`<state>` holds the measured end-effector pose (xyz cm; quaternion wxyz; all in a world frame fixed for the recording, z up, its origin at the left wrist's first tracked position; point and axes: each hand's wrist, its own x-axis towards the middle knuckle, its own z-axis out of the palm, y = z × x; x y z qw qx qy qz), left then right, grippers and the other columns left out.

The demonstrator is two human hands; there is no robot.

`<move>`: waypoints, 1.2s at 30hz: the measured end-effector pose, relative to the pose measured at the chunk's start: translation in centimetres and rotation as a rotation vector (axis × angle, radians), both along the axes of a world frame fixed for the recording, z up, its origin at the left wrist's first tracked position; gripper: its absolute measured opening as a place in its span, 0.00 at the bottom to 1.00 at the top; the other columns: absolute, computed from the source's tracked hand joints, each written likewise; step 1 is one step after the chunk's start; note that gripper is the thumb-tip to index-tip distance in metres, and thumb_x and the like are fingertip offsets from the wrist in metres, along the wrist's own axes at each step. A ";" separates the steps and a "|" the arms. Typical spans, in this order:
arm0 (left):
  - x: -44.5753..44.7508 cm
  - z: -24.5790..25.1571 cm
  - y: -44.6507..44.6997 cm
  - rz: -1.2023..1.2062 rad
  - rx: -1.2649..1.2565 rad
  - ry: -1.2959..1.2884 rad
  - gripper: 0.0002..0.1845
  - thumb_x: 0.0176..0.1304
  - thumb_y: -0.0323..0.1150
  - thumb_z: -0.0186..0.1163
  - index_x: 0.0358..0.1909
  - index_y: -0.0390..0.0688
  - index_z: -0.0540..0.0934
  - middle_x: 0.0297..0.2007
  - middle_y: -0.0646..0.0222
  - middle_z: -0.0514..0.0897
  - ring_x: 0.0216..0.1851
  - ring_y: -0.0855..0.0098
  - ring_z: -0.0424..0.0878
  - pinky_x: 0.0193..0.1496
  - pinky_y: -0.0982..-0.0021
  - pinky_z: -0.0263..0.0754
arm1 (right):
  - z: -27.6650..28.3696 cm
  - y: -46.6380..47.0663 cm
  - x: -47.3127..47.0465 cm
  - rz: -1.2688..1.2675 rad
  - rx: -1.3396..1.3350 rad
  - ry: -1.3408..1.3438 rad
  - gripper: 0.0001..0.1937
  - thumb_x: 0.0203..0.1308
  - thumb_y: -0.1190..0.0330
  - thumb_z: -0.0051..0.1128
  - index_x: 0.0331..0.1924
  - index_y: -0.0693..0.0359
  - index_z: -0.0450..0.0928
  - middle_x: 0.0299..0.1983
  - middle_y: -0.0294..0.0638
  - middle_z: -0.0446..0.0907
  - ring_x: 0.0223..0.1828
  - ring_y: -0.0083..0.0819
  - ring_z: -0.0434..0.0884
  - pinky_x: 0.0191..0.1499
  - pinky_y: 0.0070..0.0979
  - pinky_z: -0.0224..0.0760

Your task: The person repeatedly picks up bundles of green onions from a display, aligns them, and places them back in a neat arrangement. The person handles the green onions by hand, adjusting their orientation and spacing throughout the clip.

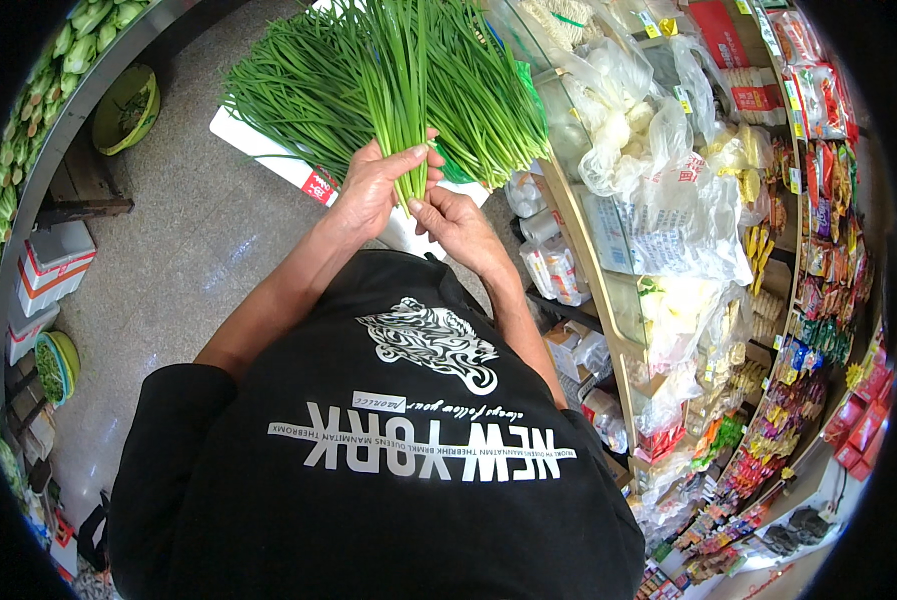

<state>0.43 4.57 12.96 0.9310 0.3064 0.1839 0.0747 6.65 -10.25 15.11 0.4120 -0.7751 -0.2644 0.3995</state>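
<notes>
My left hand (373, 184) is closed around a bunch of garlic chives (400, 90), its thumb across the pale lower stems. The leaves fan out away from me over larger piles. At the stems' cut ends, the thumb and fingers of my right hand (452, 221) pinch the bunch from the right. Beneath lie a left pile of garlic chives (291, 90) and a right pile of garlic chives (475, 105), the latter with its stem ends towards me. Both rest on a white foam box (246, 142), partly hidden by the leaves. Some green plastic (456, 169) shows under the right pile.
To my right, a glass-edged display counter (598, 285) bears plastic bags (666, 217) and noodles. Shelves of packaged snacks (823, 262) stand beyond. Along the left runs a rack of leafy greens (2, 172), with a yellow-green basin (126, 109) and foam boxes (55, 266) on the floor.
</notes>
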 end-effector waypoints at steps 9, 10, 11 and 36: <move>0.1 0.0 0.5 -0.040 -0.057 -0.037 0.17 0.68 0.29 0.56 0.57 0.36 0.74 0.39 0.64 0.83 0.40 0.71 0.82 0.46 0.71 0.80 | -0.5 0.2 0.2 -0.044 -0.005 0.037 0.18 0.67 0.57 0.54 0.34 0.67 0.78 0.23 0.38 0.78 0.26 0.26 0.76 0.30 0.27 0.68; 0.1 0.0 0.5 -0.043 -0.061 -0.040 0.17 0.68 0.29 0.56 0.57 0.36 0.74 0.39 0.64 0.83 0.41 0.71 0.82 0.46 0.70 0.79 | -0.5 0.2 0.2 -0.052 -0.006 0.043 0.18 0.67 0.57 0.55 0.34 0.67 0.78 0.23 0.38 0.78 0.26 0.26 0.76 0.30 0.27 0.68; 0.2 -0.1 0.6 -0.045 -0.065 -0.049 0.17 0.68 0.29 0.56 0.57 0.35 0.74 0.39 0.64 0.83 0.41 0.71 0.82 0.47 0.70 0.79 | -0.6 0.3 0.3 -0.055 0.000 0.045 0.18 0.67 0.57 0.55 0.34 0.67 0.78 0.23 0.38 0.77 0.26 0.26 0.76 0.30 0.27 0.68; 0.7 -0.7 0.8 -0.030 -0.060 -0.014 0.15 0.67 0.26 0.57 0.54 0.34 0.75 0.39 0.62 0.83 0.42 0.69 0.82 0.49 0.69 0.78 | -0.7 0.6 0.8 -0.037 -0.017 0.063 0.18 0.70 0.57 0.51 0.31 0.64 0.76 0.24 0.35 0.77 0.25 0.21 0.74 0.30 0.22 0.69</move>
